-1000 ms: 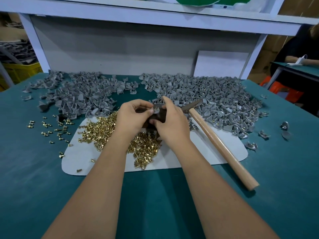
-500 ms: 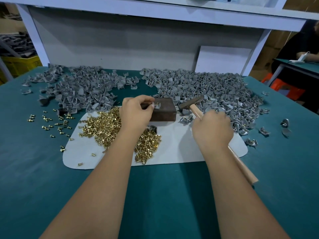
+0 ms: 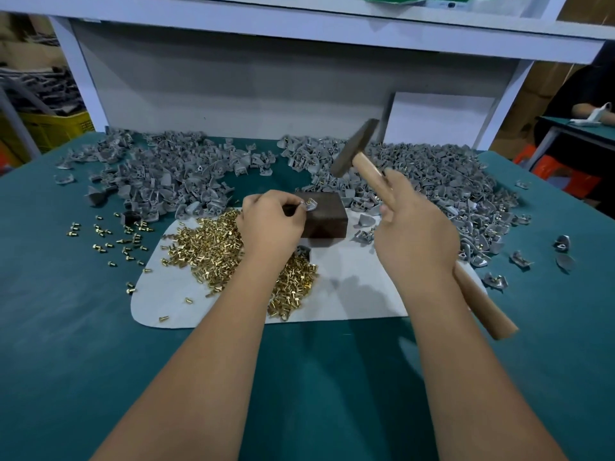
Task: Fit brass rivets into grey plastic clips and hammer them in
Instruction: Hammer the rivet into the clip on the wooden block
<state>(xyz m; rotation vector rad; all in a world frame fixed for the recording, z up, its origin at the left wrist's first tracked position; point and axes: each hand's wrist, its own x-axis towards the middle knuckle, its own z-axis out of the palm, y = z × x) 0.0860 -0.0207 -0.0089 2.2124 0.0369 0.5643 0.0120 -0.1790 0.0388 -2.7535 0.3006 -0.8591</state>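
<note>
Raised now, the wooden-handled steel hammer (image 3: 357, 149) in the right hand's (image 3: 412, 227) grip hangs above-right of the grey plastic clip (image 3: 311, 205) pinched by the left hand (image 3: 271, 221) on the dark block (image 3: 327, 216)

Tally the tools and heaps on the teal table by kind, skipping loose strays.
Wooden-handled steel hammer: 1
Dark brown rectangular striking block: 1
White rounded mat: 1
Heaps of grey plastic clips: 2
Heap of brass rivets: 1
Total: 6

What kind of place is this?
Probably a small factory assembly bench: heaps of grey plastic clips, a pile of brass rivets, and a second worktable with another worker behind.
</note>
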